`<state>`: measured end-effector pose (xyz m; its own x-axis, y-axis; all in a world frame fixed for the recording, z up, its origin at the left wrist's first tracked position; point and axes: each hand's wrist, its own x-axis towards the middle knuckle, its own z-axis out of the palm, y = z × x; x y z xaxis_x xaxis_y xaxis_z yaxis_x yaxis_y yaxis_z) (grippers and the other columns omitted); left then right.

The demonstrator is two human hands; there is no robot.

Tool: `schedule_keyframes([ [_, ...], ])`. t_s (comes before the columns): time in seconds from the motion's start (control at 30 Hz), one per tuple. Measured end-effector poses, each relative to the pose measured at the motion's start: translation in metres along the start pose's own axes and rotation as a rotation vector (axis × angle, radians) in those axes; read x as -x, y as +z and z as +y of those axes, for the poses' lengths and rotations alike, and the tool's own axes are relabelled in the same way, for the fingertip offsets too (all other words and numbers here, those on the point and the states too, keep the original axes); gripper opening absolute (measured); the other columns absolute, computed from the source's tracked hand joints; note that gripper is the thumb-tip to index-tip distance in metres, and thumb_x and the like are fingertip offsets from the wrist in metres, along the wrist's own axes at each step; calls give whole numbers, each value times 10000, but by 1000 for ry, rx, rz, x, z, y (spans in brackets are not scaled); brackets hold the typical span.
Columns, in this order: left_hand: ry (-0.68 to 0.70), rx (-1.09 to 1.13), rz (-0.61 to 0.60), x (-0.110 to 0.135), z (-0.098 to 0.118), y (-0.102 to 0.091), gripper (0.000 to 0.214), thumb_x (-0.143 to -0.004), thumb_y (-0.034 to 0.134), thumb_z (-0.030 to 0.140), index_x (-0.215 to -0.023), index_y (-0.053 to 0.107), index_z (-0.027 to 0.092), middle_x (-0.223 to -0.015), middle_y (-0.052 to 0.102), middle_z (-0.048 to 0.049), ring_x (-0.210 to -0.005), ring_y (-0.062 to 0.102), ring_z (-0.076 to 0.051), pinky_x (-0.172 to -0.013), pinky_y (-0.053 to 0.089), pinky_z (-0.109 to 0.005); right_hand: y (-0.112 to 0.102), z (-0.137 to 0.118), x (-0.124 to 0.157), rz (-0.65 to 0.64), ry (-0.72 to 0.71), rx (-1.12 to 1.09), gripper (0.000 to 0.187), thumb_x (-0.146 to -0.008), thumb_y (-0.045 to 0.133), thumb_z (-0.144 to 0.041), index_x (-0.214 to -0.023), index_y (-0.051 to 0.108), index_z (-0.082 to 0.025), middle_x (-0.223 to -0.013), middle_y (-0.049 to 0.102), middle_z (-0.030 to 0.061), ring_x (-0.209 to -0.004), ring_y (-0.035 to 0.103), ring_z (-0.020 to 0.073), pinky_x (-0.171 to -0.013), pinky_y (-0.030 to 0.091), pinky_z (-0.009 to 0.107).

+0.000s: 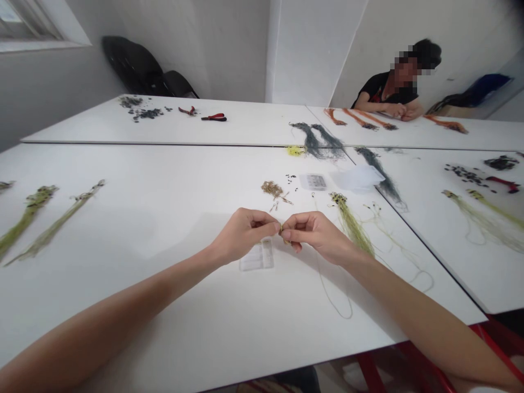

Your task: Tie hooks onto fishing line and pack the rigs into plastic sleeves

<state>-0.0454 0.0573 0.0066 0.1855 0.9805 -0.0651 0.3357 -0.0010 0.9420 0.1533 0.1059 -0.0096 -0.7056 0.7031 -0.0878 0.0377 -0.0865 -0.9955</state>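
My left hand (250,232) and my right hand (313,232) meet fingertip to fingertip above the table, both closed in a pinch. Between them is the end of a thin yellow-green cord (351,305); a small piece there is too tiny to make out. The cord's loop hangs below my right hand and lies on the white surface. Under my hands rests a clear plastic box (257,261) with compartments. Just beyond are a heap of gold-coloured metal clasps (272,189) and a few loose clasps (287,200). A bundle of yellow-green cords (352,226) lies beside my right wrist.
Another clear box (314,182) and a plastic bag (360,177) lie farther back, near dark green cord bundles (313,142). More green bundles (30,213) are at left. Pliers (214,117) lie across the table seam. A person (388,95) sits at the far side behind orange cords (362,120).
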Motion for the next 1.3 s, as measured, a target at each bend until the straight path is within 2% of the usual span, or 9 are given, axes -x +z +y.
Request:
schedule_keyframes([
  [0.27, -20, 70, 11, 1, 1, 2, 239, -836, 617, 383, -793, 741, 183, -742, 673, -25, -667, 503, -136, -596, 379, -263, 2, -1, 2, 1, -35, -16, 164, -783, 712, -318, -785, 677, -158, -693, 578, 2, -573, 513, 98, -598, 413, 274],
  [0.5, -1, 243, 43, 1, -3, 9, 198, -833, 645, 343, -786, 766, 193, -805, 712, -45, -716, 534, -145, -660, 417, -280, 2, 4, 0, 99, -45, -31, 193, -762, 734, -338, -781, 695, -150, -701, 629, 21, -587, 541, 107, -614, 437, 284],
  [0.6, 1, 285, 62, 3, -5, 13, 192, -839, 645, 340, -844, 780, 203, -806, 718, -47, -735, 542, -152, -686, 428, -291, 3, 7, -1, 131, -52, -41, 197, -752, 744, -340, -778, 708, -148, -695, 647, 32, -598, 553, 115, -617, 449, 287],
  [0.7, -3, 309, 85, 3, -8, 16, 210, -836, 652, 353, -914, 781, 206, -798, 716, -49, -739, 537, -154, -698, 438, -299, 5, 7, -1, 150, -67, -52, 181, -748, 750, -326, -770, 718, -149, -671, 657, 33, -594, 556, 115, -617, 461, 286],
  [1.03, 32, 363, 116, 4, -11, 22, 228, -842, 649, 348, -961, 775, 201, -899, 734, -82, -862, 586, -197, -767, 465, -329, 13, 6, -1, 260, -135, -42, 166, -733, 759, -323, -760, 722, -164, -676, 666, 27, -590, 583, 123, -608, 500, 293],
  [1.3, 32, 364, 124, 2, -10, 18, 241, -838, 654, 354, -978, 767, 193, -890, 723, -78, -803, 578, -173, -772, 480, -318, 13, 3, 2, 314, -184, 61, 158, -751, 741, -336, -804, 741, -187, -730, 693, 37, -611, 608, 136, -616, 520, 303],
])
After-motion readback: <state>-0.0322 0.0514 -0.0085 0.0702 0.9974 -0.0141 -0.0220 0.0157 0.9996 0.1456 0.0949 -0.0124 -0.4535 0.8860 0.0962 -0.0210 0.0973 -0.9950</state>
